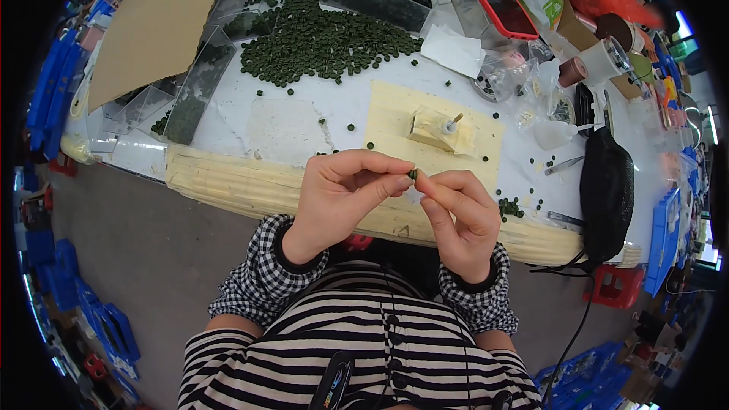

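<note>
Above the table's near edge, my left hand (338,193) pinches a small dark green disc-shaped piece (412,174) between thumb and forefinger. My right hand (467,224) meets it there, its forefinger tip close against the piece. The right thumb and fingers are drawn together; what they hold, if anything, is hidden. Just beyond my hands, a small wrapped block (437,130) with a short upright peg rests on a pale yellow sheet (387,110). A large heap of similar green pieces (319,38) covers the far middle, with a few strays (510,208) beside my right hand.
A padded cream edge (220,182) runs along the table front. Cardboard (156,19) and clear trays (199,95) stand left. A red-cased phone (497,0), folded white tissue (453,50), tweezers (564,165) and a black pouch (606,197) lie right. A cable hangs off the right edge.
</note>
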The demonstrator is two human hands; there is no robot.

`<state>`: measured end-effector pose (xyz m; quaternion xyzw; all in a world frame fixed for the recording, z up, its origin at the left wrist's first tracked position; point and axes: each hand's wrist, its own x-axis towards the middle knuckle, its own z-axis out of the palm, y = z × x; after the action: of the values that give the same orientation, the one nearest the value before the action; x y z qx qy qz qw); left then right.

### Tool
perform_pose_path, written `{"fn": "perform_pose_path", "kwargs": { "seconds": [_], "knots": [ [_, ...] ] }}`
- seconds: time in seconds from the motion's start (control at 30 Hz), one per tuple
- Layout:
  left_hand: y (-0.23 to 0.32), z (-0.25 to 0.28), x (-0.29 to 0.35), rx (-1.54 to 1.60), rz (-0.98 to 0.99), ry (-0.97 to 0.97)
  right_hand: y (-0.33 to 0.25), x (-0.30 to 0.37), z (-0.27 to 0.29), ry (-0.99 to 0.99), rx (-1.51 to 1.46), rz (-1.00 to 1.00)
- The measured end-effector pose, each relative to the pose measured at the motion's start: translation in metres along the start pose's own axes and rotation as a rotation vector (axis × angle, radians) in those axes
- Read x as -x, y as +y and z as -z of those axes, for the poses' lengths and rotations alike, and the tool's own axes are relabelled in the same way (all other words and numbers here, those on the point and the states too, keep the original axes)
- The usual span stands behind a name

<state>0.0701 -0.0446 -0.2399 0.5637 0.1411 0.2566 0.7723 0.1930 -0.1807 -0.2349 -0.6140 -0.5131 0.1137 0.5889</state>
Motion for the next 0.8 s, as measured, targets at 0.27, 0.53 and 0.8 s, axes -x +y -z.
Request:
{"fn": "perform_pose_path", "kwargs": {
  "seconds": [0.27, 0.53, 0.8],
  "knots": [
    [0.0000, -0.0017, -0.0013, 0.037, -0.009, -0.008, -0.0013, -0.0022, 0.0024, -0.001, 0.024, 0.025],
    [0.0026, -0.0022, 0.0006, -0.006, -0.018, -0.014, -0.0013, -0.0024, 0.0032, 0.003, 0.065, 0.061],
    [0.0002, -0.0075, 0.0008, -0.032, -0.087, -0.024, -0.0033, 0.0008, 0.0067, 0.025, 0.076, 0.064]
  ]
}}
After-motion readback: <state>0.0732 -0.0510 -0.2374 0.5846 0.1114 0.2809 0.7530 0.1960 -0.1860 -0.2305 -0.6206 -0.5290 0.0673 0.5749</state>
